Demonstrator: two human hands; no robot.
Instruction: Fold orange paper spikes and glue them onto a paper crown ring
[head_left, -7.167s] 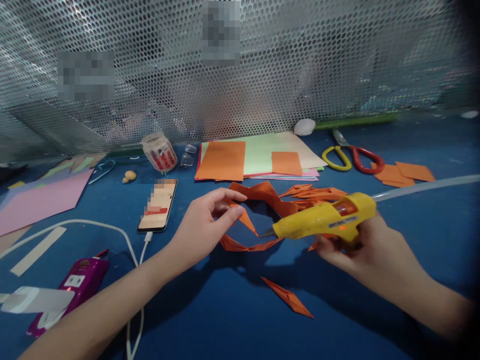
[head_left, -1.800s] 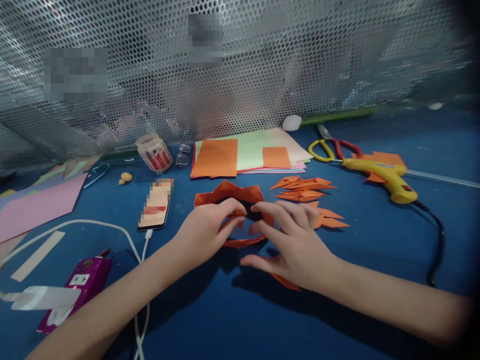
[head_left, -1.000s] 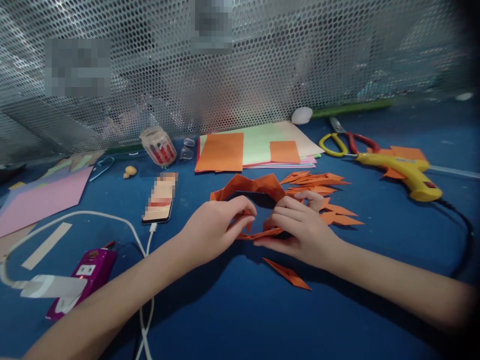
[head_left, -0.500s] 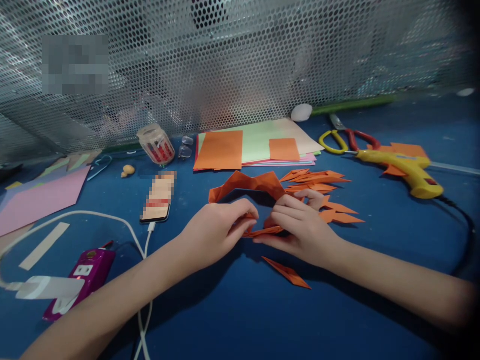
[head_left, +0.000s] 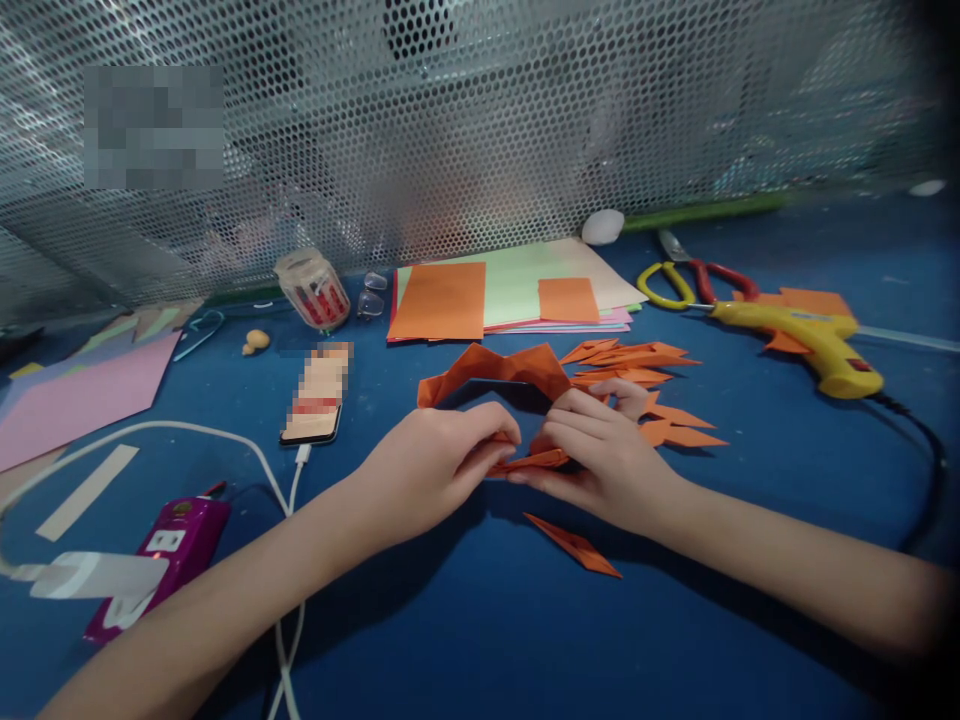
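Both hands grip a ring of folded orange paper (head_left: pixel 517 372) at the near side of its loop. My left hand (head_left: pixel 442 460) pinches the near left part between thumb and fingers. My right hand (head_left: pixel 600 450) is closed on the near right part, its thumb below the band. The fingers cover some of the ring. On the table in front of the hands lies one loose folded orange paper piece (head_left: pixel 576 547), pointed at both ends. Several similar folded pieces (head_left: pixel 637 355) are spread behind and to the right of my right hand.
Behind the ring lies a stack of coloured paper (head_left: pixel 517 265). A yellow glue gun (head_left: pixel 814 340) and scissors (head_left: pixel 697 280) are at right. To the left are a phone (head_left: pixel 319 395) on a white cable, a purple power strip (head_left: pixel 180 545) and a jar (head_left: pixel 313 290). Perforated metal (head_left: pixel 487 120) stands behind.
Almost everything stays in place. The fingers of my left hand shift slightly at the near edge of the ring, and its near right part tilts up a little.
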